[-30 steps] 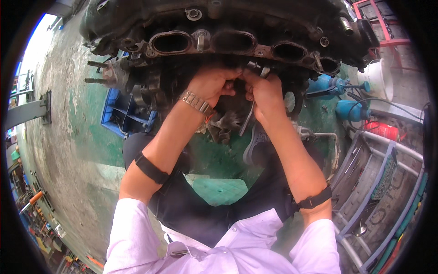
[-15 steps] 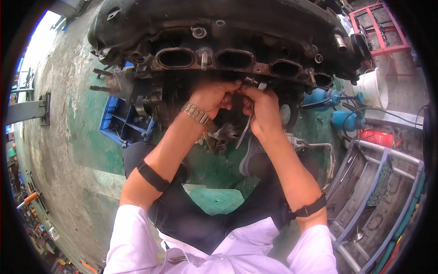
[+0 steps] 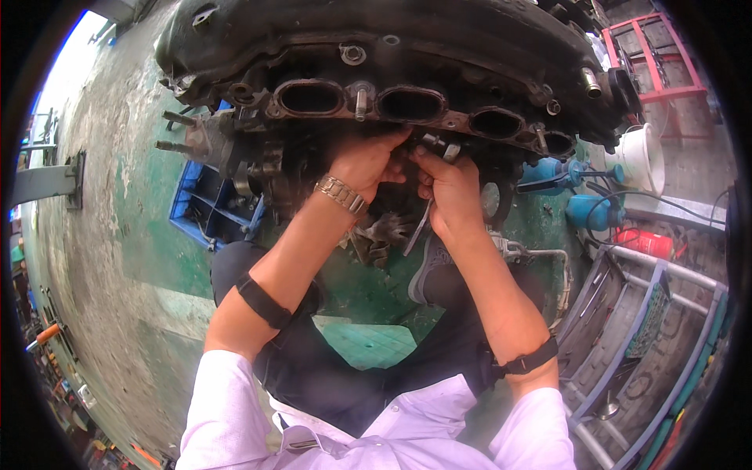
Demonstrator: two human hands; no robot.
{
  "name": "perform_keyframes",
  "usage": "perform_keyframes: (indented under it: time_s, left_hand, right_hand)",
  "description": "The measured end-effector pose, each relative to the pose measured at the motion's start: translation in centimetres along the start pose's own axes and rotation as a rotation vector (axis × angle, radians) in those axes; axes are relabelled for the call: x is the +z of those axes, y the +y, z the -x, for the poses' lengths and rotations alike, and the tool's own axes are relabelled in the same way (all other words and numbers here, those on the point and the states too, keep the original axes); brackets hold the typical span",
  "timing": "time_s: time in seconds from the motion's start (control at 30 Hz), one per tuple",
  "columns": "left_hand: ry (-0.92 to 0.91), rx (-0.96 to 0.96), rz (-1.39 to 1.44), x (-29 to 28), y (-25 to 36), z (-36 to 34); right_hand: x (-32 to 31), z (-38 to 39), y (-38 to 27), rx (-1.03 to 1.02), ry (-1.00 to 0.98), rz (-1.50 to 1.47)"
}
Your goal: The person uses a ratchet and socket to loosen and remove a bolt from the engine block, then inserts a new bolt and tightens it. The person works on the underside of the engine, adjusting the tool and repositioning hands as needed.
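The right hand (image 3: 454, 192) is gripping a long silver metal wrench (image 3: 419, 227) under the black metal engine (image 3: 376, 47); whether the left hand (image 3: 365, 166) pinches something, I cannot tell.

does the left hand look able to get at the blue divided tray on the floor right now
Probably yes, with a sideways stretch: the near side of the blue tray looks open, but the left hand is up under the engine, whose dark parts hide the tray's far side.
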State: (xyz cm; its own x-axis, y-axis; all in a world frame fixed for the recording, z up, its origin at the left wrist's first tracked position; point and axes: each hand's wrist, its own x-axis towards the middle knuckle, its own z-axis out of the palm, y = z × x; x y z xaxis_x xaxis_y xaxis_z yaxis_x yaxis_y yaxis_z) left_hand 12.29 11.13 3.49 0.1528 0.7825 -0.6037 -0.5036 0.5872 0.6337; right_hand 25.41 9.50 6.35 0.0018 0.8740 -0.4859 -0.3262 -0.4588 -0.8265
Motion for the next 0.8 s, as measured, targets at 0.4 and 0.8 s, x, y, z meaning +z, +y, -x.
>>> perform_keyframes:
  time_s: [0.4, 0.8]
  left_hand:
    - [0.084, 0.027, 0.121, 0.7, -1.1, -0.4]
    - [-0.016, -0.086, 0.107, 1.0, -0.5, 0.4]
  right_hand:
    - [0.4, 0.1, -0.1, 0.037, 0.015, -0.056]
    - [0.1, 0.1, 0.1, 0.064, 0.024, -0.049]
